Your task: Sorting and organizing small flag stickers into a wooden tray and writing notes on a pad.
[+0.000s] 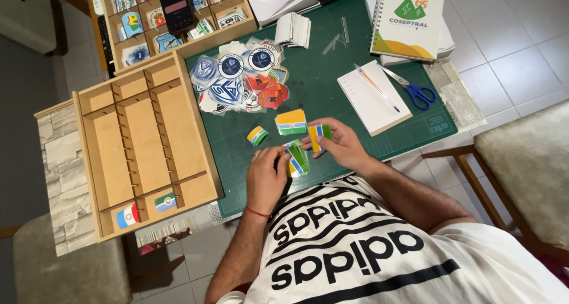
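A dark green cutting mat (332,96) covers the table, with pale floor tiles (510,37) beyond its right edge and a wooden chair with a beige cushion (527,161) beside it. At the mat's near edge the left hand (268,176) grasps a fanned bunch of green, blue and yellow shield-shaped stickers (296,157), while the right hand (338,142) pinches a single one of these stickers (318,133). Left of the mat lies a shallow plywood tray with slotted dividers (142,144) (its near compartment holds two small flag stickers (145,209)). Beyond the hands sits a heap of round and shield-shaped stickers (240,78), then a second plywood sorting box (172,16) filled with badges.
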